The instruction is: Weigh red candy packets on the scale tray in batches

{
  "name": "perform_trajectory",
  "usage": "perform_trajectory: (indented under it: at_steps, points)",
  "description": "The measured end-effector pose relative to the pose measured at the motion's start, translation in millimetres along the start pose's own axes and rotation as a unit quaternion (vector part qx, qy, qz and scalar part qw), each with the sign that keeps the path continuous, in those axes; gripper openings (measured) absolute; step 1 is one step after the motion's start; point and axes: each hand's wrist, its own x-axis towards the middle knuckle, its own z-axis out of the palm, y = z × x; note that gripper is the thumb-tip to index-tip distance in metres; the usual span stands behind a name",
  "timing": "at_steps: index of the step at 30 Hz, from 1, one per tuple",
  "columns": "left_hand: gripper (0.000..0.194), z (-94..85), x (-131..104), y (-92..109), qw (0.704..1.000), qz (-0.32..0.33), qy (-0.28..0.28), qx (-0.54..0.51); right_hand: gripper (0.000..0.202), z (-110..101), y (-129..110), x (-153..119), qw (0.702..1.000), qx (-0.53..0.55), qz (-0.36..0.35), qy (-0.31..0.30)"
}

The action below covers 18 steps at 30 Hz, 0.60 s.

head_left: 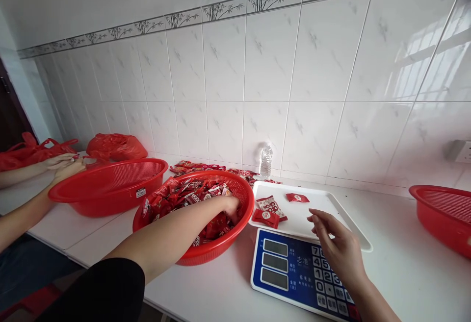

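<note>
My left hand [231, 207] reaches into the right part of a red basket [211, 252] filled with red wrapped packets [184, 195]; its fingers are hidden among them. Over the keypad of a blue scale [300, 270] hangs my right hand [333, 236], thumb and fingers bent and apart, nothing between them. The white tray [320, 202] of the scale holds two red packets and one patterned red-and-white packet [271, 206] near its left side. One of the red packets [297, 197] lies apart, toward the back.
At the left, another person's hands [64, 165] are beside a red basket [110, 199]. Red plastic bags [117, 146] lie behind it. A clear bottle [265, 161] stands by the wall, near more packets [195, 166]. Another red basket [441, 216] is at the right edge.
</note>
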Motion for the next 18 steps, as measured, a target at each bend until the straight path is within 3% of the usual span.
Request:
perform_trajectory:
  at_steps: [3, 7, 14, 18]
  points:
    - [0.022, -5.5, -5, 3, 0.999, 0.011, -0.049, 0.015, 0.034, -1, -1, 0, 1.000, 0.000, -0.001, 0.000]
    - [0.023, -21.0, -10, 3, 0.997, -0.002, -0.063, 0.032, 0.035, -1, -3, 0, 1.000, 0.005, 0.002, -0.002]
    - [0.021, -51.7, -15, -3, 0.999, -0.027, -0.013, 0.030, 0.035, -1, -2, 0, 1.000, 0.021, 0.003, -0.001]
    - [0.025, -71.8, -23, -2, 0.998, -0.044, 0.052, 0.007, 0.035, 0, -2, 1, 1.000, 0.027, 0.008, 0.001]
